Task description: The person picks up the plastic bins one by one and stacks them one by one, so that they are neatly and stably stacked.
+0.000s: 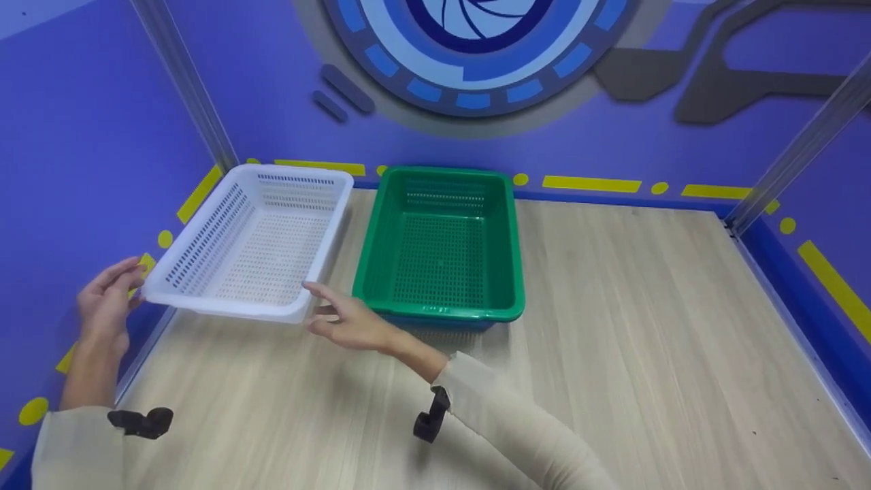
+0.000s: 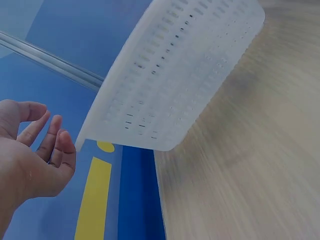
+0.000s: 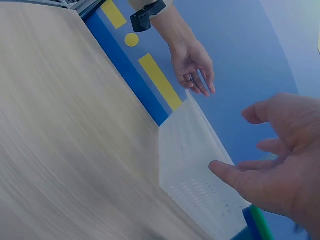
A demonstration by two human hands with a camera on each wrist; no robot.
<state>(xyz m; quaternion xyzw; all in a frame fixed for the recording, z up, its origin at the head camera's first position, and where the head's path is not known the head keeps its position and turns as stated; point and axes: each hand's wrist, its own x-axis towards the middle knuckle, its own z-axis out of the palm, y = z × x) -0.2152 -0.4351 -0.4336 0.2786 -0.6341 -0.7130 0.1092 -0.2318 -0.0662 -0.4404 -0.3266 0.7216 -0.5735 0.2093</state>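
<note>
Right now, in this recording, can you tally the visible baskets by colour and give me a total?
White basket: 1
Green basket: 1
Blue basket, by what shows of it under the green one: 1
Total: 3 visible; whether more are nested underneath is hidden.

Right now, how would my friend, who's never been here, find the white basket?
Look at the wooden table and go to its far left corner. The white basket is there, with the left hand and right hand at its near corners. Only this one is white; its neighbour is the green basket.
</note>
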